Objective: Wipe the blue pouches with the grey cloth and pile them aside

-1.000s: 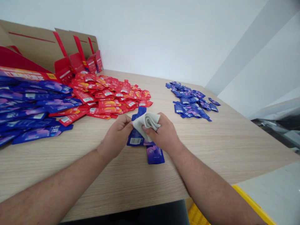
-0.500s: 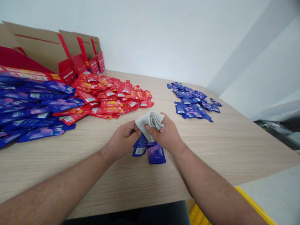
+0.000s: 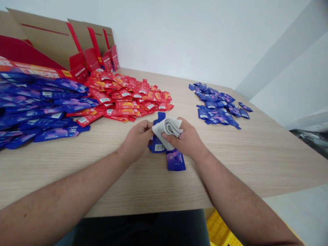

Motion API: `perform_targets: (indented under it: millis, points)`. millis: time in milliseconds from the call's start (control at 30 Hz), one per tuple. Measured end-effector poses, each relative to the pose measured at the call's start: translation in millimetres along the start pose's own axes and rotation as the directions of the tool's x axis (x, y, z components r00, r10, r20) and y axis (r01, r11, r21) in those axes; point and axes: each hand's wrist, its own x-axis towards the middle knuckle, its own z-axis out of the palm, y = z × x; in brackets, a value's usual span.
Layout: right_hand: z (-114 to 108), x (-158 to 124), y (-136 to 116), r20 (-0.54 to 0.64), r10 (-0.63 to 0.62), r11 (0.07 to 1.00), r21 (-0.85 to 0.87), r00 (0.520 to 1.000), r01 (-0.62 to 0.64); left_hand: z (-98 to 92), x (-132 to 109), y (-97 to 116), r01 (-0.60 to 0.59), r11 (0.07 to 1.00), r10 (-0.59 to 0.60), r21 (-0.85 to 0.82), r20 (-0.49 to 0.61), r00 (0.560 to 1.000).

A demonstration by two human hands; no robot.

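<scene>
My right hand [image 3: 189, 137] is closed around a folded pale grey cloth [image 3: 164, 131], thumb pressed on its front. Pinched in my left hand [image 3: 135, 140] is a blue sachet [image 3: 159, 147] with a white barcode label. The cloth lies across the middle of this sachet, and the top of the sachet sticks out above it. Part of the sachet is hidden behind the cloth and fingers. Just below my right hand, a blue and purple sachet [image 3: 175, 161] shows beneath the cloth, flat on the table, its upper end covered.
Blue sachets [image 3: 48, 111] are heaped at the left, beside a pile of red sachets [image 3: 128, 99]. Open red cardboard boxes [image 3: 79, 66] stand behind them. Another group of blue sachets [image 3: 217, 106] lies at the right. A yellow crate [image 3: 220, 227] is below the wooden table's [image 3: 123, 194] front edge.
The blue sachet in my left hand now shows its upper end above the cloth, where it was hidden before. The whole view has shifted slightly.
</scene>
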Motion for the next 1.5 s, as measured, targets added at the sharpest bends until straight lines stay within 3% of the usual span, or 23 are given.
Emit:
perform_targets:
  millis: [67,167,333,467,600,733,867,1000,1100,1267,1367,1500]
  points:
    - [-2,0,-2,0.027,-0.007,1.000,-0.026,1.000,0.008,2.9,0,2,0.059,0.992,-0.063,-0.107,-0.040,0.997]
    - [-3,0,-4,-0.029,0.023,0.996,-0.082,0.999,-0.026,4.5,0,5,0.075,0.983,-0.085,-0.166,-0.053,0.995]
    - [-1,-1,-7,0.180,-0.154,0.986,-0.034,0.972,0.162,2.8,2,4,0.011,0.989,-0.023,-0.149,-0.076,0.997]
    - [3,-3,-9,0.081,-0.099,0.988,-0.112,0.992,0.108,2.4,3,3,0.015,0.990,-0.030,-0.141,-0.105,0.994]
    - [8,-6,-13,0.250,-0.187,0.977,-0.054,0.950,0.207,1.3,4,3,-0.034,0.994,0.021,-0.101,-0.125,0.992]
    - [10,-7,-16,0.178,-0.106,0.987,-0.097,0.978,0.125,0.0,5,5,-0.032,0.994,0.016,-0.106,-0.145,0.989]
    - [11,-7,-15,0.262,-0.150,0.982,-0.069,0.953,0.173,0.2,4,7,-0.044,0.996,0.032,-0.076,-0.156,0.987]
    - [9,-6,-14,0.142,-0.102,0.991,-0.071,0.985,0.112,0.6,4,8,-0.040,0.990,0.020,-0.138,-0.140,0.990]
    - [7,-5,-14,0.189,-0.134,0.990,-0.024,0.973,0.141,0.1,5,9,-0.071,0.985,0.048,-0.160,-0.144,0.988]
    - [0,-2,-10,0.191,-0.014,0.997,-0.071,0.981,0.028,-3.0,9,8,-0.084,0.987,0.063,-0.139,-0.148,0.987]
    - [-5,2,-3,0.117,0.005,0.999,-0.050,0.993,0.001,-4.9,7,5,-0.090,0.996,0.091,0.010,-0.072,0.993]
    - [-10,6,9,-0.117,0.059,0.998,0.041,0.991,-0.055,-3.4,-3,1,-0.143,0.953,0.082,0.268,0.227,0.970]
